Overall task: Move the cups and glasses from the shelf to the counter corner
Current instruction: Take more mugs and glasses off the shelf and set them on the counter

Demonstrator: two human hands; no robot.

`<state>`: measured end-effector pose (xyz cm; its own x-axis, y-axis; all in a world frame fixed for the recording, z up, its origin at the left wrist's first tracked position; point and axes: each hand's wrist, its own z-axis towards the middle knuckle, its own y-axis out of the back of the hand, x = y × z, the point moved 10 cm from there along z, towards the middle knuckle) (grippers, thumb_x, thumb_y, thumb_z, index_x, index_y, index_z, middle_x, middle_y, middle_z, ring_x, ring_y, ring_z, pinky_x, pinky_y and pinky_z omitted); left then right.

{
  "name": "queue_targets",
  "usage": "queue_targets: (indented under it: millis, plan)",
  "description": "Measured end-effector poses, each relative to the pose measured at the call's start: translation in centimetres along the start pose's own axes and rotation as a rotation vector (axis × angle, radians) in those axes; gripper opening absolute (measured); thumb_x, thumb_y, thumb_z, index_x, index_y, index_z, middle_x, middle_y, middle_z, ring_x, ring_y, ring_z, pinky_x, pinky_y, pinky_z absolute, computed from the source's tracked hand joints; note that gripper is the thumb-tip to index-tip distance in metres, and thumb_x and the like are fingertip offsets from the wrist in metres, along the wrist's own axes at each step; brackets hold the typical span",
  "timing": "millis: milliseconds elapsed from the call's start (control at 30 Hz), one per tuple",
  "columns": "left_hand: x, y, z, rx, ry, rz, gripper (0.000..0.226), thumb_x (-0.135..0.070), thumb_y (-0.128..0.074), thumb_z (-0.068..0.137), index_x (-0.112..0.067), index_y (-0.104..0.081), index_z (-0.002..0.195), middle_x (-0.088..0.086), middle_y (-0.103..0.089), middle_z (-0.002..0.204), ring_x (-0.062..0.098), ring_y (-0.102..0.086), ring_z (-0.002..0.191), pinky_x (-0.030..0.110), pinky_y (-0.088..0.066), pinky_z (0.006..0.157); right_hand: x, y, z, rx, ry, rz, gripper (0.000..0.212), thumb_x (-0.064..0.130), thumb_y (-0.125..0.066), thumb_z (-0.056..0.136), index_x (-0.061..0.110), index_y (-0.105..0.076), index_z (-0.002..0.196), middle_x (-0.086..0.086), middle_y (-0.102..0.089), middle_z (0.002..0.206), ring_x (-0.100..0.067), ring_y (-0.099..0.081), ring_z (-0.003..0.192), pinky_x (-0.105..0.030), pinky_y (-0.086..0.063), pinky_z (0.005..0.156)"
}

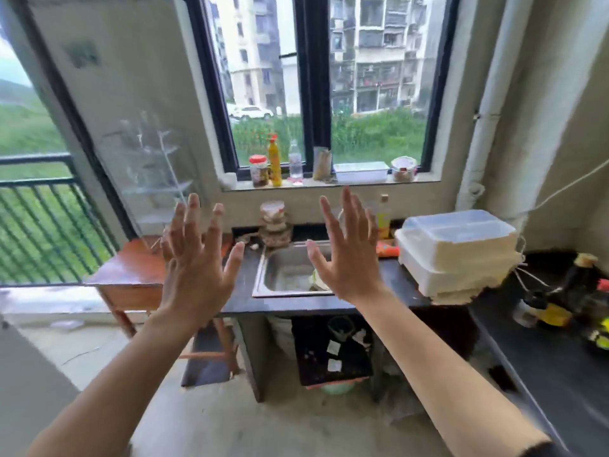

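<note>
My left hand point(194, 262) and my right hand point(346, 255) are both raised in front of me, backs toward me, fingers spread, holding nothing. Behind the left hand a tiered wire shelf point(155, 169) stands on a small wooden table point(128, 272) against the wall; it is blurred and whatever it carries cannot be made out. The dark counter point(405, 282) runs right from the steel sink point(286, 275) and turns a corner at the far right. My right hand hovers over the sink, apart from it.
A white lidded dish box point(458, 252) sits on the counter near the corner. Sauce bottles point(573, 291) stand on the right counter run. Stacked jars point(273, 222) are behind the sink. Bottles and tubs line the windowsill point(329, 183). A balcony railing point(43, 225) is at left.
</note>
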<state>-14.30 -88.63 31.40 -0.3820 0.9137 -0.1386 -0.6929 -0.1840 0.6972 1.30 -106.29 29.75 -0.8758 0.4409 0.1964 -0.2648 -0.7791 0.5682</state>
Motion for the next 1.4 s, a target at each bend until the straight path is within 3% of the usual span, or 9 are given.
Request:
queue_targets:
  millis: [233,500,700,867,1033,1167,1300,1400]
  plan:
    - [15.9,1.1,0.6,-0.011,0.172,0.147,0.071,-0.053,-0.037,0.095,-0.017,-0.026,0.155,0.017,-0.008,0.166,0.035,-0.006,0.152,0.06,-0.015,0.115,12.3,-15.3,6.4,0.116,0.161,0.16,0.076,0.045,-0.06,0.095,0.015,-0.031,0.159,-0.02,-0.011,0.169,-0.037,-0.016,0.155,-0.057,-0.012,0.123]
    - [30.2,-5.8,5.9,0.019,0.252,0.189,0.073,-0.058,-0.03,0.095,-0.023,-0.017,0.157,0.012,0.0,0.167,0.029,0.003,0.153,0.054,-0.007,0.118,17.3,-31.3,13.2,0.164,0.203,0.278,0.081,0.044,-0.061,0.095,0.019,-0.021,0.162,-0.014,-0.003,0.17,-0.034,-0.011,0.155,-0.04,0.012,0.124]
    - [40.6,-17.7,16.6,0.186,0.291,0.232,0.072,-0.055,-0.035,0.098,-0.021,-0.017,0.158,0.014,-0.001,0.166,0.029,0.002,0.153,0.051,-0.009,0.119,14.8,-45.7,22.6,0.222,0.109,0.295,0.085,0.042,-0.062,0.094,0.018,-0.018,0.162,-0.016,-0.005,0.17,-0.037,-0.012,0.156,-0.058,-0.019,0.122]
    - [48.1,-22.3,23.4,0.267,0.317,0.197,0.07,-0.058,-0.03,0.098,-0.025,-0.012,0.157,0.01,0.003,0.167,0.023,0.009,0.153,0.047,-0.003,0.12,14.7,-54.7,29.7,0.314,0.049,0.328,0.083,0.039,-0.062,0.096,0.014,-0.019,0.162,-0.019,-0.008,0.169,-0.038,-0.017,0.154,-0.053,-0.025,0.119]
    - [54.7,-23.6,25.9,0.217,0.374,0.147,0.069,-0.051,-0.039,0.1,-0.02,-0.019,0.157,0.01,-0.01,0.166,0.022,0.001,0.153,0.047,-0.007,0.122,16.4,-62.0,32.8,0.396,0.02,0.421,0.082,0.031,-0.066,0.095,0.012,-0.021,0.16,-0.023,-0.019,0.165,-0.04,-0.033,0.147,-0.049,-0.039,0.111]
    - [59.2,-26.4,27.3,0.206,0.452,0.027,0.066,-0.046,-0.044,0.1,-0.016,-0.025,0.155,0.011,-0.021,0.163,0.024,-0.007,0.151,0.044,-0.01,0.121,16.9,-67.2,33.2,0.471,-0.018,0.44,0.074,0.031,-0.062,0.096,0.015,-0.025,0.159,-0.014,-0.026,0.164,-0.034,-0.041,0.142,-0.046,-0.05,0.101]
    - [63.1,-30.6,29.5,0.224,0.472,-0.05,0.07,-0.044,-0.05,0.098,-0.014,-0.024,0.156,0.011,-0.021,0.163,0.025,-0.009,0.15,0.042,-0.011,0.12,17.6,-71.5,34.4,0.527,-0.023,0.43,0.071,0.03,-0.063,0.094,0.018,-0.029,0.156,-0.007,-0.031,0.16,-0.029,-0.042,0.14,-0.045,-0.051,0.098]
    - [67.1,-34.6,32.2,0.267,0.47,-0.136,0.073,-0.041,-0.055,0.096,-0.014,-0.023,0.156,0.011,-0.022,0.162,0.028,-0.012,0.15,0.044,-0.016,0.121,18.8,-75.9,36.6,0.56,-0.082,0.478,0.07,0.029,-0.063,0.094,0.019,-0.031,0.155,-0.003,-0.033,0.158,-0.024,-0.043,0.139,-0.043,-0.047,0.105]
